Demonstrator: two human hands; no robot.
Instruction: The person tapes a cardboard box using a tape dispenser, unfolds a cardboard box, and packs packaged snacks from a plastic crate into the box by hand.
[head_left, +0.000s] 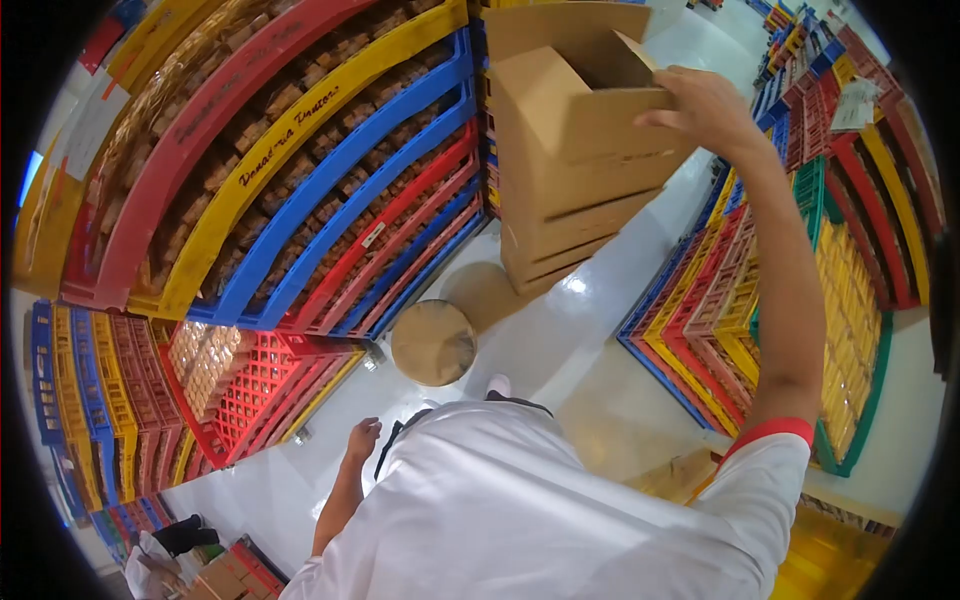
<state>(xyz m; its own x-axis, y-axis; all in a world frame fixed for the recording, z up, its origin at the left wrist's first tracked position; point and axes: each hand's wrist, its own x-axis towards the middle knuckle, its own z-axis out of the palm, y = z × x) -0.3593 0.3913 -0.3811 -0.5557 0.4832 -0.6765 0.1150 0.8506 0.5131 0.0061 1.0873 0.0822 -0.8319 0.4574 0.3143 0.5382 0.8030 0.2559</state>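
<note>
At the top centre stands a tall stack of brown cardboard boxes, with an open cardboard box (560, 110) on top and its flaps raised. My right hand (700, 105) grips the near right edge of that open box, the thumb on the outer side and the fingers over the rim. What lies inside the box is hidden. My left hand (364, 438) hangs low at my left side, away from the boxes. Its fingers are loosely bent, and I see nothing held in them.
A round brown-topped object (433, 343) stands on the pale floor before the boxes. Stacked coloured crates (330, 170) with small packed goods rise at the left. Lower crates (255, 385) stand below them. More crates (700, 310) with yellow packets line the right.
</note>
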